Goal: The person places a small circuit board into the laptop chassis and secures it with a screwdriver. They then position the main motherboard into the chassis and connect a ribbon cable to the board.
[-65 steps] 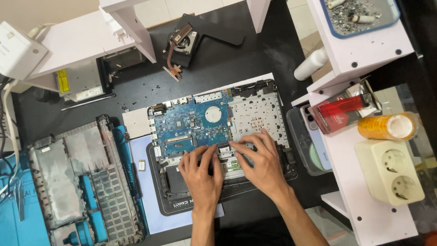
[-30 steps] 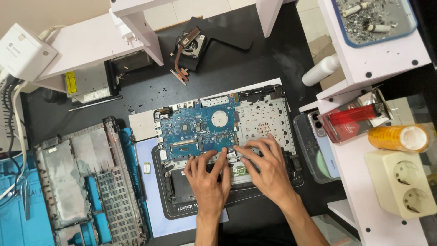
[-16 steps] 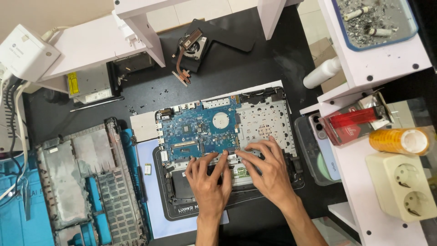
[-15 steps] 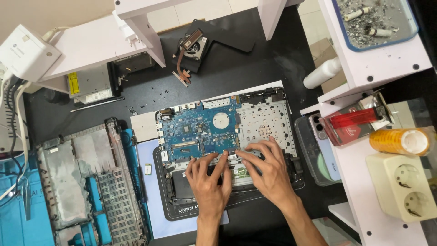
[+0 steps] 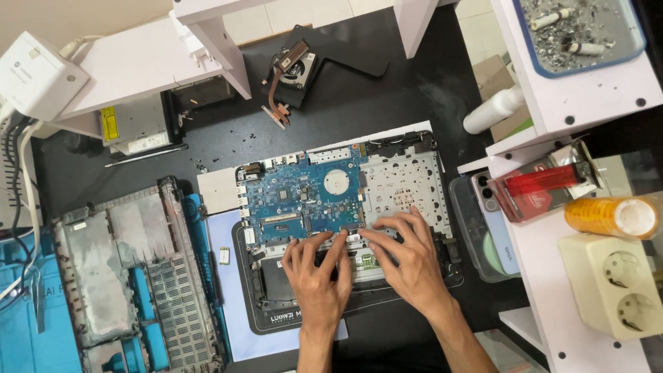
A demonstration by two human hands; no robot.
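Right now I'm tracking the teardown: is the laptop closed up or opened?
Opened. The blue motherboard lies bare in the laptop base, and the bottom cover sits apart at left.

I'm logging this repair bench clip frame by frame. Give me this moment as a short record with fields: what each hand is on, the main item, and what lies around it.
left hand: fingertips on the lower edge of the blue motherboard
right hand: fingers spread flat just below the board's right corner
main item: opened laptop base, board in it
left of it: detached bottom cover
above it: fan with copper heat pipe
right: phone, white socket block
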